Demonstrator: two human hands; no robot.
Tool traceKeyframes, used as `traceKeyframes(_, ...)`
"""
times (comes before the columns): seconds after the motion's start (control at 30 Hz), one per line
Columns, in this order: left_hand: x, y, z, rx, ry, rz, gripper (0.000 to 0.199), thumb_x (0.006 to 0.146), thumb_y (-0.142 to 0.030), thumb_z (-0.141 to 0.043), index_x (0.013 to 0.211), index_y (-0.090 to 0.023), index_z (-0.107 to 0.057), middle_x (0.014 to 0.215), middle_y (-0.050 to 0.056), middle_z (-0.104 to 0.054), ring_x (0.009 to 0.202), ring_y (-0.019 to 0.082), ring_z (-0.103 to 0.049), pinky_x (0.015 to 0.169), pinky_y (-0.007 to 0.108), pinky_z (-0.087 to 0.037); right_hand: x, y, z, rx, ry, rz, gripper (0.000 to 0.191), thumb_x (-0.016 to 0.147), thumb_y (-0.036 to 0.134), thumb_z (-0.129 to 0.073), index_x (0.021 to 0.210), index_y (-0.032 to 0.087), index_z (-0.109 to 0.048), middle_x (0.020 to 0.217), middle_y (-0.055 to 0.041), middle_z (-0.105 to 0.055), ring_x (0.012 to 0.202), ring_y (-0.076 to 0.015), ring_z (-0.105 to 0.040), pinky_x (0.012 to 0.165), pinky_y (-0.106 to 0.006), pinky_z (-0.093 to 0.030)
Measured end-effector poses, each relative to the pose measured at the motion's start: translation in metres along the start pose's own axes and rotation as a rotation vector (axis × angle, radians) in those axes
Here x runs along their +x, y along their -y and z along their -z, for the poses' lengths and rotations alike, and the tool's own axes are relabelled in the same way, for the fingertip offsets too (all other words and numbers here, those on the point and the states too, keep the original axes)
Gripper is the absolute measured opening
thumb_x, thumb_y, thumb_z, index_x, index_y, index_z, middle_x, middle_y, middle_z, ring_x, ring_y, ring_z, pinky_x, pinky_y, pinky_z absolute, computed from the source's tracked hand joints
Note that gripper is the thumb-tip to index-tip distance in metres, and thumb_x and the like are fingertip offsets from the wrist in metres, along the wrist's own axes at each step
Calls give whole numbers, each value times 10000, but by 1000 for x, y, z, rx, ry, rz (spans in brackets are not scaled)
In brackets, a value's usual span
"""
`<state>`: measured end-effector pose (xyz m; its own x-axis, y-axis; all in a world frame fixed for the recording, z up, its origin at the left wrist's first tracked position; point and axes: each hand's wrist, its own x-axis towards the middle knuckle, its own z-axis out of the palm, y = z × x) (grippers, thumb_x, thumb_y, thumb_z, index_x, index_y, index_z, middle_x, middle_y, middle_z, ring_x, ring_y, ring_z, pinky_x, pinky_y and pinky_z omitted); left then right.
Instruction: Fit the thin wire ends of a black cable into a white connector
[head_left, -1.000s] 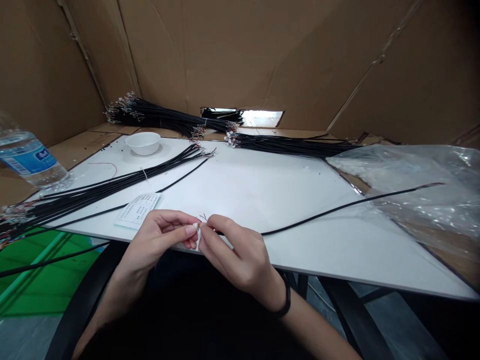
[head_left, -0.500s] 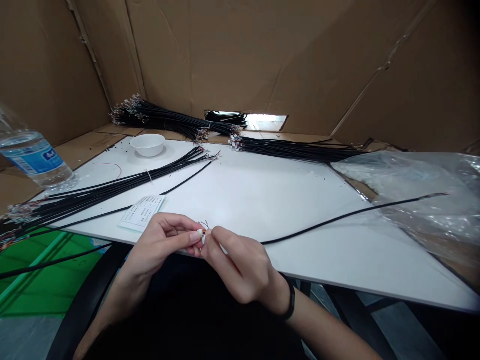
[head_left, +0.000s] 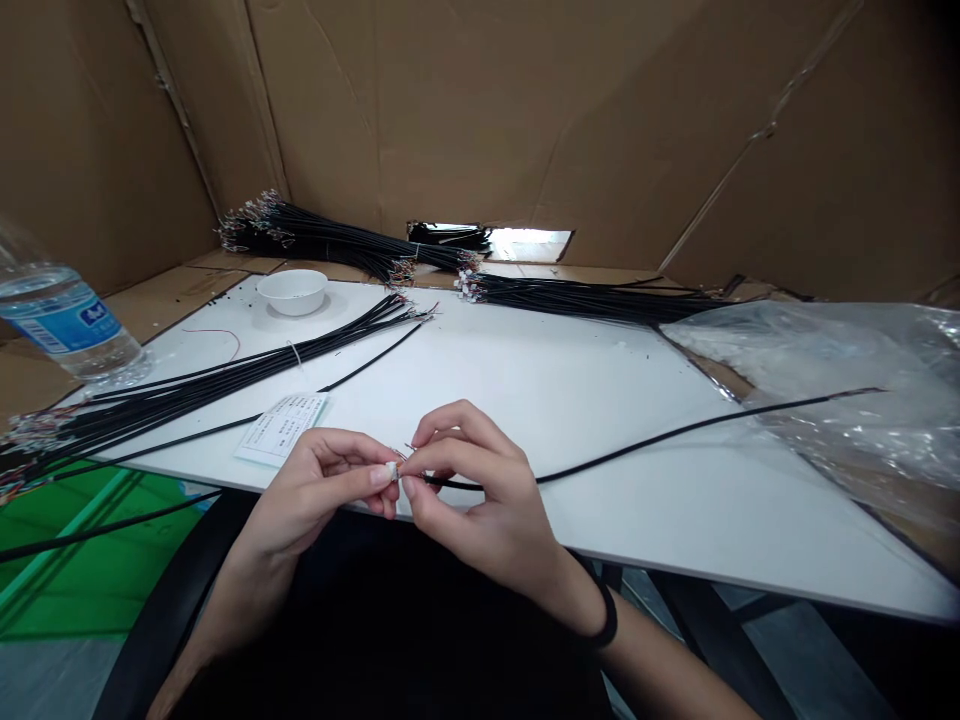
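At the near edge of the white table (head_left: 540, 390), the left hand (head_left: 315, 490) pinches a small white connector (head_left: 391, 470) between thumb and forefinger. The right hand (head_left: 480, 490) meets it there, fingertips closed on the stripped end of a black cable (head_left: 675, 432) that trails away across the table toward a clear plastic bag (head_left: 825, 370). A paper label (head_left: 281, 428) lies just left of the hands.

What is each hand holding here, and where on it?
The left hand pinches a small white connector between its fingertips. The right hand pinches the black cable at its near end, beside the connector.
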<state>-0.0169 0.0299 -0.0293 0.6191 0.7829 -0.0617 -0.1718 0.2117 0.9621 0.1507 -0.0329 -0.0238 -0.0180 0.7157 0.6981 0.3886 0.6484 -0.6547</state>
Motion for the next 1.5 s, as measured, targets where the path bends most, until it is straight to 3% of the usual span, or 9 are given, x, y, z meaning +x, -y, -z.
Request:
traceKeyframes(0.17,0,-1,0,-16,42,-1,76,702,-233,-821,729,-165,-798,586,37,-734,508,115,-658,524,177,-533,9,4,11,159,241,-254,82,762,102,-663,773,183,-669,929,-16,-589,745,-99,-591,498,-160,-471)
traceKeyframes(0.37,-2,0,2,-34,95,-2,69,712,-231,-822,744,-172,-801,599,33,-741,514,117,-676,514,165,-525,12,1,18,234,365,-318,60,852,160,-655,793,172,-651,943,-18,-585,738,-86,-588,528,-163,-466)
traceKeyframes(0.6,-2,1,3,-28,103,-20,78,725,-237,-817,756,-167,-801,597,31,-744,522,116,-682,526,158,-537,7,0,14,82,279,-75,64,880,132,-643,831,173,-639,999,-32,-574,788,-101,-582,597,-202,-517)
traceKeyframes(0.77,-2,2,3,-32,115,-35,72,744,-237,-813,777,-173,-803,614,19,-749,532,93,-687,527,119,-529,1,2,13,-18,235,-99,47,891,130,-595,859,160,-613,1166,-99,-481,943,-159,-602,600,-229,-552)
traceKeyframes(0.83,-2,2,4,-49,107,-49,77,740,-242,-819,784,-179,-805,601,17,-746,521,89,-682,519,115,-526,0,3,13,-67,223,-94,63,888,101,-563,870,150,-598,1197,-116,-456,924,-162,-618,626,-264,-565)
traceKeyframes(1.13,-2,2,3,-46,93,-61,80,736,-243,-825,770,-173,-805,597,19,-745,522,90,-684,523,115,-533,-3,-1,10,-123,155,124,76,889,79,-602,937,139,-598,1189,-102,-451,873,-121,-630,769,-314,-588)
traceKeyframes(1.27,-2,2,3,-50,104,-57,80,743,-243,-821,777,-173,-804,593,14,-741,520,87,-684,528,115,-535,-4,-5,9,-137,167,179,119,905,55,-570,948,163,-592,1190,-94,-447,968,-146,-625,793,-326,-599)
traceKeyframes(1.37,-2,3,3,-70,105,-50,89,729,-239,-831,777,-170,-802,591,15,-743,515,92,-687,514,113,-529,-3,-5,9,-149,205,176,141,916,53,-534,969,174,-585,1171,-97,-455,1025,-171,-600,790,-334,-600)
traceKeyframes(1.5,-2,2,3,-76,122,-42,90,727,-238,-833,764,-164,-799,598,17,-745,519,90,-686,516,113,-527,-1,-3,11,-41,256,75,82,926,100,-550,938,172,-586,1131,-83,-446,937,-148,-594,784,-333,-582)
